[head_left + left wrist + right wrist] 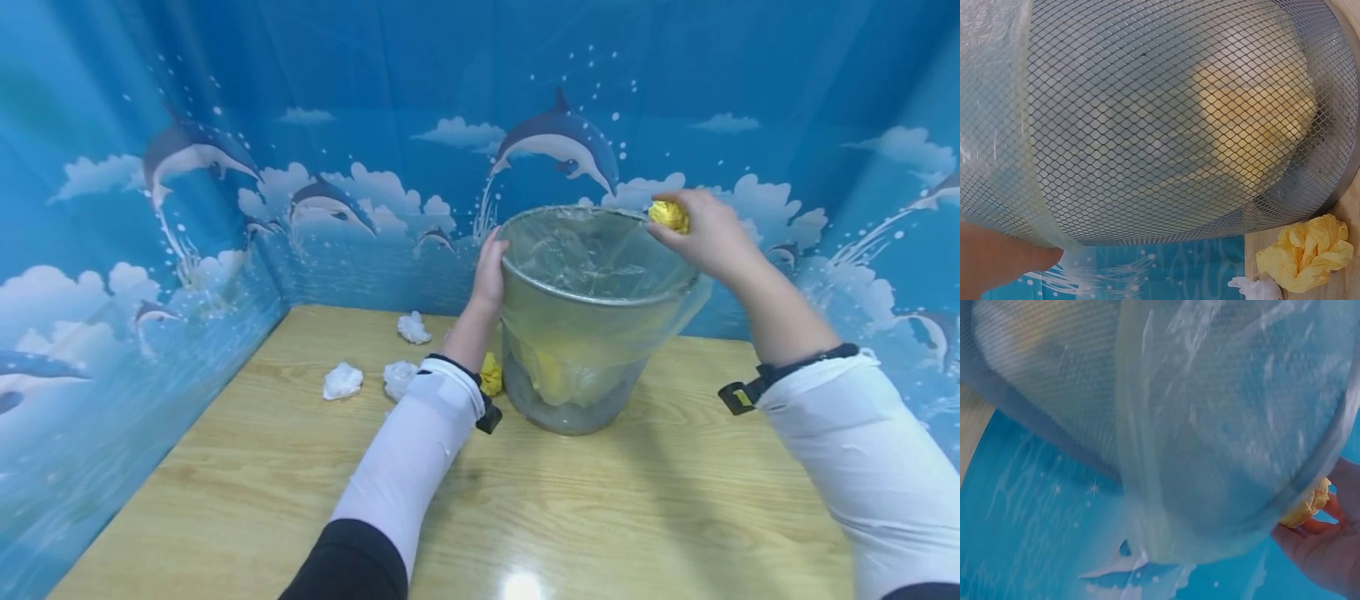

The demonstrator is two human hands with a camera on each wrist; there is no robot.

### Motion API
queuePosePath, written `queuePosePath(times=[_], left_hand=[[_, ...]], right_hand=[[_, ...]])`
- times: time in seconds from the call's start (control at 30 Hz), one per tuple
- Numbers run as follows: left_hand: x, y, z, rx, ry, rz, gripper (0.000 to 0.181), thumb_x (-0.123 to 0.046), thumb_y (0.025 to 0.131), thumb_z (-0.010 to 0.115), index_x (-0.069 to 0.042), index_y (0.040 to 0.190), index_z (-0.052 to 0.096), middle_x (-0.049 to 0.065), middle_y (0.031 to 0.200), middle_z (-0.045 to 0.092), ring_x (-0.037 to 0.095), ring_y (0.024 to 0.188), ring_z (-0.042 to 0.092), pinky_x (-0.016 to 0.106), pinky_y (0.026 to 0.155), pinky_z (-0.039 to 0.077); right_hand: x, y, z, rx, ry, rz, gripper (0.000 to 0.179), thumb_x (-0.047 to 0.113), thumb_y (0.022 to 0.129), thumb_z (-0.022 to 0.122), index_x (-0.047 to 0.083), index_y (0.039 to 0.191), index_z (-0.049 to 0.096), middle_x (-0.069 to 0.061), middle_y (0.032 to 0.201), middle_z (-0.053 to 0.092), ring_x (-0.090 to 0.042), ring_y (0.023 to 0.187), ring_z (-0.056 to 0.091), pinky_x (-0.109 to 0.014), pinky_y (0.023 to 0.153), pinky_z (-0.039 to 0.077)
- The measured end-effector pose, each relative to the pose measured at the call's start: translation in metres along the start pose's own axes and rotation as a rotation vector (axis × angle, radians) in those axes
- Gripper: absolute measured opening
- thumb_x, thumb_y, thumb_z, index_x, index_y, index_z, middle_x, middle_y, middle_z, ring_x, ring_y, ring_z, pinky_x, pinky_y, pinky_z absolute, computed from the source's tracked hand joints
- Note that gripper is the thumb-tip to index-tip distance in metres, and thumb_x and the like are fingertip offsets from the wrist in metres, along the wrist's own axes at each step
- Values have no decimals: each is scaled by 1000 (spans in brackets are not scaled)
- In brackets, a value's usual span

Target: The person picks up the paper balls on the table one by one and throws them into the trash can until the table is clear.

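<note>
A wire-mesh trash bin (592,333) with a translucent plastic liner (645,321) folded over its rim stands on the wooden table. At its left rim, my left hand (491,271) holds the bin; the left wrist view catches a finger (1016,256) against the liner's edge. My right hand (712,233) pinches a crumpled yellow paper ball (670,217) at the right side of the rim. That ball (1310,505) is partly behind the rim in the right wrist view. Yellow and white crumpled paper (1260,119) shows through the mesh at the bin's bottom.
Another yellow paper ball (491,375) lies by the bin's base, partly behind my left wrist. White crumpled papers (342,381) are scattered left of the bin on the table (300,483). A blue curtain (420,67) with dolphins surrounds the table's back and sides.
</note>
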State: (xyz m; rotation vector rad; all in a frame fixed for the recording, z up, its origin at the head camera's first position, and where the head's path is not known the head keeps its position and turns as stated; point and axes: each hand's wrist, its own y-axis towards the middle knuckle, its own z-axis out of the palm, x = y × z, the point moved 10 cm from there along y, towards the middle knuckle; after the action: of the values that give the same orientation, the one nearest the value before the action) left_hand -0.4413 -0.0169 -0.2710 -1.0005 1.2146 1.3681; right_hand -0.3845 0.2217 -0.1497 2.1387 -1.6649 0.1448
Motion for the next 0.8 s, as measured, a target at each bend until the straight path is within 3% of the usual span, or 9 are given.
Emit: queuePosePath(times=[0.57, 0.8], left_hand=[[3, 1, 1, 4, -19, -5, 61, -33, 96, 32, -18, 155, 22, 3, 162, 19, 24, 148, 17, 47, 119, 19], [1, 1, 2, 10, -17, -7, 60, -33, 97, 32, -20, 155, 23, 2, 162, 19, 23, 149, 17, 46, 119, 19]], right_hand=[[35, 10, 15, 14, 36, -72, 56, 30, 99, 53, 5, 147, 38, -27, 146, 38, -43, 116, 47, -55, 87, 46], [45, 12, 21, 38, 19, -92, 56, 29, 98, 55, 7, 147, 38, -25, 149, 36, -44, 125, 43, -57, 95, 43]])
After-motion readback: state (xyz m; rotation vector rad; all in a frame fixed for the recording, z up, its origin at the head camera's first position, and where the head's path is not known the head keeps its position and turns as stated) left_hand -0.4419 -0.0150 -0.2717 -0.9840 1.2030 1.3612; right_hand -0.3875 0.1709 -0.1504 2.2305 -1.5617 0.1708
